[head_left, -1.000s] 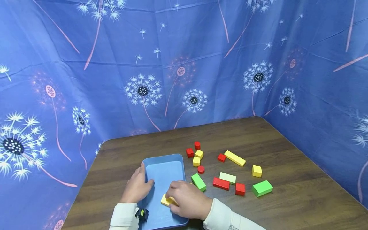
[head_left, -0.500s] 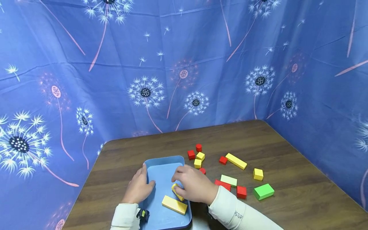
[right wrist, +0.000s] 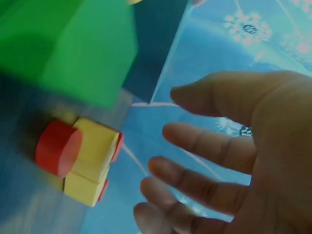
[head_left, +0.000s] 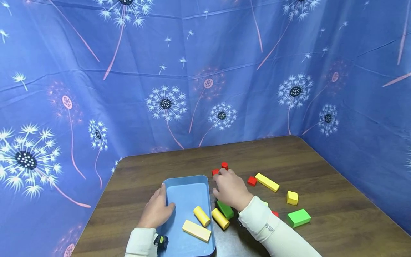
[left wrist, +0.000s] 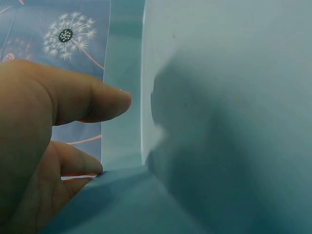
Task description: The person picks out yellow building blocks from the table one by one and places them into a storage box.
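My left hand [head_left: 156,208] rests on the left rim of the blue tray [head_left: 186,179]; in the left wrist view its thumb [left wrist: 109,100] lies over the wall and the other fingers are outside it. Inside the tray lie a yellow cylinder block [head_left: 202,216] and a long yellow block [head_left: 196,231], apart from my hands. My right hand [head_left: 232,189], its fingers spread and holding nothing, hovers right of the tray. In the right wrist view, yellow cubes [right wrist: 97,146] and a red round block [right wrist: 56,148] stand beyond the fingertips. A green block [head_left: 226,210] lies partly under this hand.
Another yellow cylinder block [head_left: 220,218] lies against the tray's right side. Further right are a long yellow block [head_left: 267,182], a red block [head_left: 252,181], a yellow cube [head_left: 292,197] and a green block [head_left: 299,217]. Patterned blue cloth [head_left: 192,89] hangs behind the wooden table [head_left: 151,167].
My right hand has let go of the yellow cylinder block in the tray and moved right and away, over the loose blocks. My left hand stays at the tray's rim.
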A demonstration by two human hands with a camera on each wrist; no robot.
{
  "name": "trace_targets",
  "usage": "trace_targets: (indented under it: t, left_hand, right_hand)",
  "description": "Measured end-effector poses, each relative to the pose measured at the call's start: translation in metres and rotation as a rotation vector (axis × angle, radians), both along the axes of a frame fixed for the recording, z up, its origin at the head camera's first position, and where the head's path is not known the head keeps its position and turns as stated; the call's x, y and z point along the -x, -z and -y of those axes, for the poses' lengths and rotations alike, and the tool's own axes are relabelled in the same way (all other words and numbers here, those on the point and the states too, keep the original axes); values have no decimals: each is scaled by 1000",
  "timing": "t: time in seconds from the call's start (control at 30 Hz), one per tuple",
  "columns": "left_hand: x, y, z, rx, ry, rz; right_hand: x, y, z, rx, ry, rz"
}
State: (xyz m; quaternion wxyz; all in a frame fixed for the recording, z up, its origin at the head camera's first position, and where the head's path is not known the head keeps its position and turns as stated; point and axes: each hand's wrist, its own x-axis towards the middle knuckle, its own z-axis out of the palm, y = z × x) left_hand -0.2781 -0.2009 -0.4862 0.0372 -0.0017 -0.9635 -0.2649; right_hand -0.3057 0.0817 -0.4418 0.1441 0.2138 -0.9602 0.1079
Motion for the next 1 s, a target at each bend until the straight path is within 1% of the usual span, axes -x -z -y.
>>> trace_targets:
  t: [0.07, 0.17, 0.43, 0.6, 0.73, 0.9, 1.0]
  left_hand:
    - [1, 0, 0, -1, 1, -2]
    - [1, -1, 1, -1, -3, -4]
    - [-3, -2, 0, -8, -8, 8]
    - [-2, -1, -3, -8, -5, 8]
    - [-1, -1, -3, -3, -5, 6]
    - [-1, -1, -2, -3, -11, 13]
    - [-1, -1, -3, -4, -10, 15]
  right_hand:
    - [3, 1, -1, -8, 47, 2]
    - [5, 2, -1, -17, 80, 17]
    - [5, 12, -2, -38, 114, 62]
    - [6, 18, -4, -48, 134, 65]
    - [7, 20, -4, -50, 136, 56]
    - [9, 20, -3, -46, 112, 36]
    - [10, 21, -4, -38, 103, 38]
